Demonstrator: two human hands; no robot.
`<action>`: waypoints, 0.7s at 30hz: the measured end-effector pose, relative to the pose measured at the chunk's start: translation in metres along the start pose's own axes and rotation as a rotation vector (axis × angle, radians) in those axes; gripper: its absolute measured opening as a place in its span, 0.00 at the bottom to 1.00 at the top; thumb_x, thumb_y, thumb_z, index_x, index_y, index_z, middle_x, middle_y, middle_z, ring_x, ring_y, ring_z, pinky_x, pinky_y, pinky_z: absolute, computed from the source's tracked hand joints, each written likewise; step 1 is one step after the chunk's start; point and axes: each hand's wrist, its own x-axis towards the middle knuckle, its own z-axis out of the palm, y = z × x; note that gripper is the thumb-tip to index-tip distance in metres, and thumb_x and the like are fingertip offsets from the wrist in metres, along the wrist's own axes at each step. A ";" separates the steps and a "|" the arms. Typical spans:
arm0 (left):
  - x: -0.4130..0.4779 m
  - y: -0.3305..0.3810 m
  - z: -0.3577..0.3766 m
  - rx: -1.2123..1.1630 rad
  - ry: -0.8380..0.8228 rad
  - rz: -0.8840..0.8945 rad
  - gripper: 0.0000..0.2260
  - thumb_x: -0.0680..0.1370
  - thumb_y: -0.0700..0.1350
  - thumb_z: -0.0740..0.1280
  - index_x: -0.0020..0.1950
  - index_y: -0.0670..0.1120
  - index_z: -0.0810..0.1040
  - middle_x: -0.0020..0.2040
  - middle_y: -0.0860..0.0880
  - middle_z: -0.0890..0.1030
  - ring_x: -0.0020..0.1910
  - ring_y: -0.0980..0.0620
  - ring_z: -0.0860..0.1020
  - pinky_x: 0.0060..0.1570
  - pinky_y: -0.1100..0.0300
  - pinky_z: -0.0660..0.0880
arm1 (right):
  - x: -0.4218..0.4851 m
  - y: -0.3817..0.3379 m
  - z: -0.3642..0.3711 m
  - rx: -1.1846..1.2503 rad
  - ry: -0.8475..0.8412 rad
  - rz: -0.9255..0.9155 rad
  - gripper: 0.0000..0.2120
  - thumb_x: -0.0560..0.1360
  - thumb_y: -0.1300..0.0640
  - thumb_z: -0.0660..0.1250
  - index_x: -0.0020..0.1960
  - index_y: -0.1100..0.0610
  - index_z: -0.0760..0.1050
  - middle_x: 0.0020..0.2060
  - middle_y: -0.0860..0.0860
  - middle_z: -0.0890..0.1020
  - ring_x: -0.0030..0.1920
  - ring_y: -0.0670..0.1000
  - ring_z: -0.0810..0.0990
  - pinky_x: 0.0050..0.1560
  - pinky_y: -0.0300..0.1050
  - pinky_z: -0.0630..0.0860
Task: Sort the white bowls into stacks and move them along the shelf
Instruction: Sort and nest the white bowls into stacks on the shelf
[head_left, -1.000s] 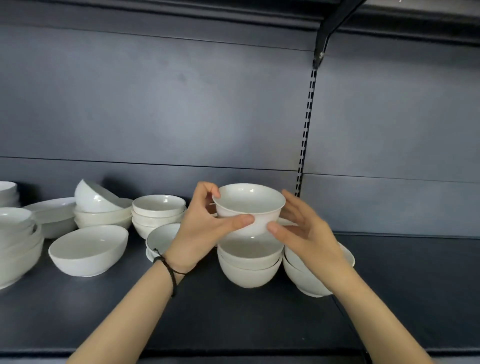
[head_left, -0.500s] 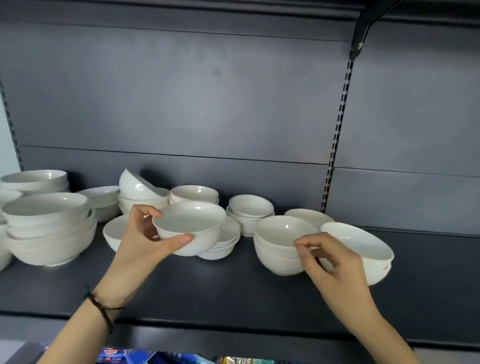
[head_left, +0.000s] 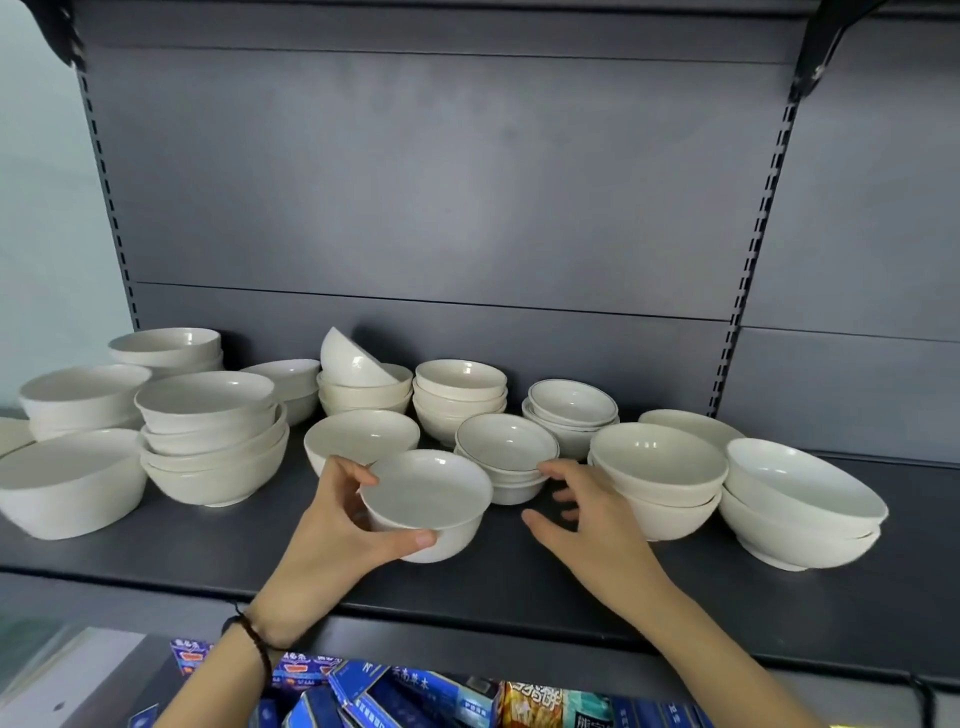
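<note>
- left hand (head_left: 332, 525): at 7 o'clock from the centre of the view; the thumb is curled along the near wall and the fingers reach round the far rim of the held bowl (head_left: 426, 501), gripping it. a dark wristband (head_left: 257, 644) circles the wrist.
- held bowl: white, upright, mouth up, over the front part of the dark shelf (head_left: 208, 551); whether its foot rests on the shelf cannot be told.
- right hand (head_left: 587, 525): at 3 o'clock of the held bowl, fingers loosely spread, holding nothing. the forefinger tip reaches the rim of the low stack of small bowls (head_left: 506, 447); contact cannot be told.
- two-bowl stack (head_left: 657, 467): at 1 o'clock of the right hand, just beyond it.
- wide bowls (head_left: 800, 493): stacked, at 3 o'clock of the two-bowl stack, just beside it.
- tilted bowl (head_left: 348, 358): at 11 o'clock of the held bowl, leaning on top of a rear stack.
- large bowl stack (head_left: 213, 441): at 9 o'clock of the held bowl, well apart from it.
- printed boxes (head_left: 395, 696): at 6 o'clock, below the shelf's front edge.
</note>
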 end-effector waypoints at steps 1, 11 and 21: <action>0.000 -0.001 0.000 0.012 -0.002 -0.009 0.36 0.46 0.62 0.82 0.45 0.56 0.67 0.50 0.49 0.79 0.48 0.51 0.76 0.54 0.41 0.74 | 0.003 0.000 0.002 -0.004 0.000 0.021 0.25 0.76 0.50 0.70 0.71 0.46 0.66 0.59 0.42 0.70 0.59 0.42 0.73 0.58 0.33 0.70; -0.001 0.000 -0.010 0.084 -0.213 0.036 0.36 0.55 0.53 0.80 0.54 0.51 0.62 0.56 0.50 0.73 0.50 0.64 0.77 0.46 0.68 0.75 | 0.035 0.002 0.024 0.094 0.020 0.136 0.20 0.73 0.54 0.74 0.60 0.52 0.70 0.60 0.49 0.72 0.62 0.50 0.72 0.65 0.47 0.72; 0.004 0.005 -0.064 0.121 0.059 -0.033 0.13 0.73 0.62 0.67 0.45 0.53 0.77 0.49 0.49 0.84 0.51 0.48 0.82 0.51 0.51 0.77 | 0.039 0.014 0.029 0.174 0.102 0.066 0.14 0.70 0.59 0.76 0.50 0.53 0.74 0.51 0.49 0.77 0.54 0.50 0.78 0.56 0.45 0.77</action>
